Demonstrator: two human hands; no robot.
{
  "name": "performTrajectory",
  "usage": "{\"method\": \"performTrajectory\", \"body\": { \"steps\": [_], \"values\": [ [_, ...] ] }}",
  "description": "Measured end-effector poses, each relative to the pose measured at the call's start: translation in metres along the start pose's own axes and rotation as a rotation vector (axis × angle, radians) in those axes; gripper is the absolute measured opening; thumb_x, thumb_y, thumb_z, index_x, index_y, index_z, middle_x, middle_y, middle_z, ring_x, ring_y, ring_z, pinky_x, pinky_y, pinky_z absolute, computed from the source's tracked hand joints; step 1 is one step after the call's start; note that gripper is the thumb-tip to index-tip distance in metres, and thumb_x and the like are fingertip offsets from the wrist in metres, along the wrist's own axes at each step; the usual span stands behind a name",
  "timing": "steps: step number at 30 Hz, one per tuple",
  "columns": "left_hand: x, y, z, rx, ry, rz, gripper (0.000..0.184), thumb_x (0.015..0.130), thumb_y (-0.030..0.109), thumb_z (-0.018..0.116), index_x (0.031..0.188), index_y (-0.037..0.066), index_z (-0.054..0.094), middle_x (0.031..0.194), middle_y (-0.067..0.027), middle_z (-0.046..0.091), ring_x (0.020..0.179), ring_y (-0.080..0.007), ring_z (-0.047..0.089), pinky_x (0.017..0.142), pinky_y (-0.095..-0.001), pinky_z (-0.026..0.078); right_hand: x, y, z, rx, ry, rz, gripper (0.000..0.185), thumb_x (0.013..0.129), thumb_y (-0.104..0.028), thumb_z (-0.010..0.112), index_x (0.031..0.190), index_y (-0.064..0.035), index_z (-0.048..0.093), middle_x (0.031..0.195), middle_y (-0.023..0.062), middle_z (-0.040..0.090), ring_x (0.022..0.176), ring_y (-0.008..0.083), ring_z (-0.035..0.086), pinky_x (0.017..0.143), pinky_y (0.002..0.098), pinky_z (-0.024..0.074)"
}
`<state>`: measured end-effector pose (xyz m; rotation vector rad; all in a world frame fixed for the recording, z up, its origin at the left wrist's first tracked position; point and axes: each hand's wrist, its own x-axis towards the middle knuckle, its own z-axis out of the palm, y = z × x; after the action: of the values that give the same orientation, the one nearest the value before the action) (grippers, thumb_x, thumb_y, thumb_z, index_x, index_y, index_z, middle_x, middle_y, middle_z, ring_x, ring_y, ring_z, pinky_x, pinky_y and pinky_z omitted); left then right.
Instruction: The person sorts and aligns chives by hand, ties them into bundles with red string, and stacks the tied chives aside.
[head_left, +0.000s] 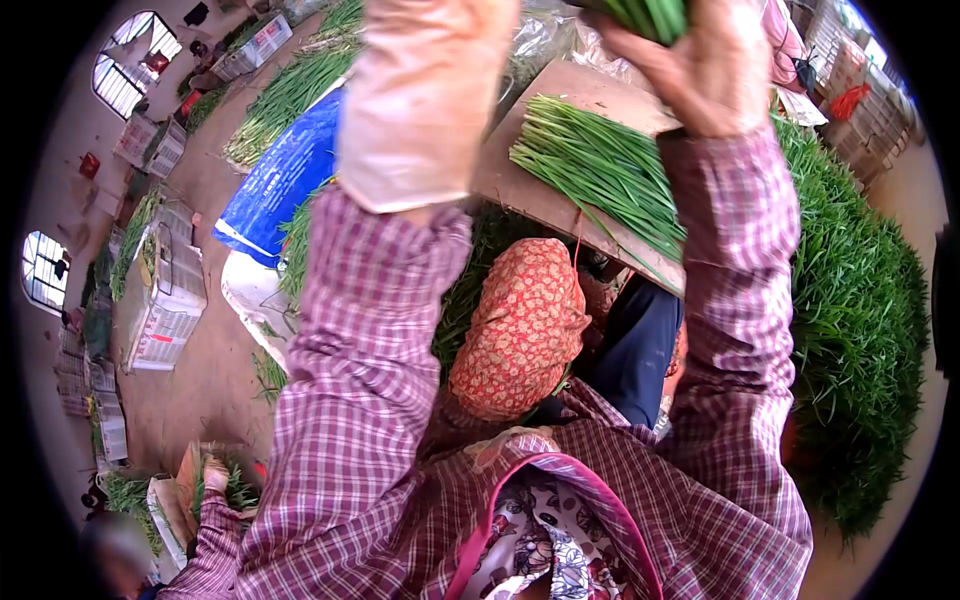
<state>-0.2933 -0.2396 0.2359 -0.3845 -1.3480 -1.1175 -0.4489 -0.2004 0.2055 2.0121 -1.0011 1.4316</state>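
Note:
My left hand, in a pale glove (420, 110), reaches up past the top edge of the view. Its fingers are out of sight and the glove is smeared by motion. My bare right hand (715, 75) is raised at the top right, its thumb and fingers around a bunch of garlic chives (645, 12) that the top edge cuts off. Below and between my arms, a pile of garlic chives (600, 165) lies on a brown board (570, 85), pale stem ends to the left. Neither hand touches that pile.
A tall heap of green leaves (850, 330) stands close on my right. To the left are a blue sheet (285, 180), more chives (290, 100) and a white printed box (170, 300). A red flowered cloth bundle (520, 330) is before me. Another person's hand (215, 475) shows lower left.

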Motion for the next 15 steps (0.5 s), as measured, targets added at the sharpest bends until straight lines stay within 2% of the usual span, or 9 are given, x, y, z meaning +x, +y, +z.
{"method": "performTrajectory", "body": {
  "steps": [1, 2, 3, 5, 7, 8, 11, 13, 15],
  "values": [
    [-0.003, -0.021, -0.002, -0.057, -0.005, -0.001, 0.042, 0.080, 0.015, 0.065, 0.116, 0.002, 0.048, 0.081, -0.0040, 0.060, 0.086, -0.0183, 0.059, 0.086, -0.0309, 0.045, -0.003, 0.005, -0.015, -0.108, -0.084, 0.021, 0.066, 0.066, -0.011, 0.074, 0.126, -0.0074, 0.047, 0.111, 0.0126, 0.058, 0.106, 0.0249, 0.054, 0.090, 0.0351, 0.0433],
    [-0.005, -0.042, -0.003, -0.113, -0.010, -0.002, 0.045, 0.080, 0.016, 0.065, 0.119, 0.002, 0.047, 0.082, -0.0036, 0.060, 0.088, -0.0180, 0.059, 0.087, -0.0305, 0.045, -0.024, 0.060, -0.007, -0.241, -0.117, 0.009, 0.090, 0.063, -0.040, 0.080, 0.135, -0.0081, 0.037, 0.116, 0.0188, 0.057, 0.110, 0.0316, 0.054, 0.097, 0.0460, 0.0406],
    [-0.014, -0.067, -0.014, -0.150, 0.068, -0.074, 0.035, 0.079, 0.015, 0.066, 0.108, 0.003, 0.051, 0.078, -0.0039, 0.059, 0.082, -0.0178, 0.059, 0.082, -0.0315, 0.047, -0.030, 0.075, -0.010, -0.390, -0.097, -0.172, 0.072, 0.066, -0.031, 0.079, 0.128, -0.0138, 0.048, 0.101, 0.0125, 0.065, 0.094, 0.0258, 0.063, 0.091, 0.0438, 0.0466],
    [-0.038, -0.115, -0.039, -0.229, 0.221, -0.221, 0.014, 0.077, 0.013, 0.066, 0.086, 0.003, 0.061, 0.071, -0.0045, 0.057, 0.070, -0.0172, 0.058, 0.071, -0.0334, 0.050, -0.059, 0.096, 0.002, -0.338, -0.222, -0.076, 0.071, 0.063, -0.030, 0.079, 0.127, -0.0241, 0.048, 0.092, 0.0069, 0.062, 0.086, 0.0240, 0.062, 0.087, 0.0432, 0.0447],
    [-0.073, -0.146, -0.051, -0.314, 0.542, -0.259, 0.020, 0.076, 0.010, 0.064, 0.095, 0.006, 0.060, 0.070, -0.0030, 0.059, 0.073, -0.0213, 0.060, 0.084, -0.0359, 0.049, -0.100, 0.117, 0.030, -0.315, -0.324, 0.055, 0.074, 0.061, -0.028, 0.079, 0.128, -0.0297, 0.047, 0.094, 0.0068, 0.062, 0.086, 0.0218, 0.063, 0.087, 0.0431, 0.0449],
    [-0.088, -0.162, -0.071, -0.392, 0.579, -0.328, 0.026, 0.073, 0.009, 0.068, 0.097, 0.006, 0.060, 0.069, -0.0035, 0.059, 0.074, -0.0210, 0.061, 0.085, -0.0384, 0.049, -0.116, 0.120, 0.044, -0.309, -0.392, 0.118, 0.075, 0.061, -0.028, 0.079, 0.128, -0.0298, 0.046, 0.094, 0.0071, 0.062, 0.087, 0.0230, 0.062, 0.089, 0.0437, 0.0438],
    [-0.134, -0.190, -0.123, -0.377, 0.693, -0.412, 0.031, 0.074, 0.010, 0.069, 0.103, 0.004, 0.058, 0.076, -0.0048, 0.060, 0.077, -0.0230, 0.060, 0.090, -0.0412, 0.048, -0.157, 0.126, 0.093, -0.165, -0.571, 0.286, 0.078, 0.061, -0.032, 0.079, 0.131, -0.0307, 0.044, 0.100, 0.0101, 0.060, 0.094, 0.0278, 0.060, 0.095, 0.0454, 0.0396],
    [-0.151, -0.194, -0.154, -0.306, 0.759, -0.498, 0.033, 0.075, 0.011, 0.070, 0.104, 0.004, 0.058, 0.086, -0.0066, 0.061, 0.085, -0.0252, 0.061, 0.092, -0.0419, 0.047, -0.176, 0.130, 0.124, -0.113, -0.676, 0.445, 0.080, 0.061, -0.036, 0.078, 0.132, -0.0310, 0.043, 0.107, 0.0116, 0.057, 0.104, 0.0292, 0.055, 0.096, 0.0464, 0.0373],
    [-0.154, -0.182, -0.180, -0.137, 0.747, -0.527, 0.039, 0.076, 0.014, 0.070, 0.112, 0.005, 0.057, 0.097, -0.0077, 0.062, 0.100, -0.0279, 0.059, 0.097, -0.0416, 0.044, -0.181, 0.131, 0.131, -0.106, -0.716, 0.461, 0.080, 0.060, -0.039, 0.078, 0.132, -0.0302, 0.043, 0.112, 0.0114, 0.055, 0.109, 0.0293, 0.052, 0.094, 0.0465, 0.0373]
  ]
}}
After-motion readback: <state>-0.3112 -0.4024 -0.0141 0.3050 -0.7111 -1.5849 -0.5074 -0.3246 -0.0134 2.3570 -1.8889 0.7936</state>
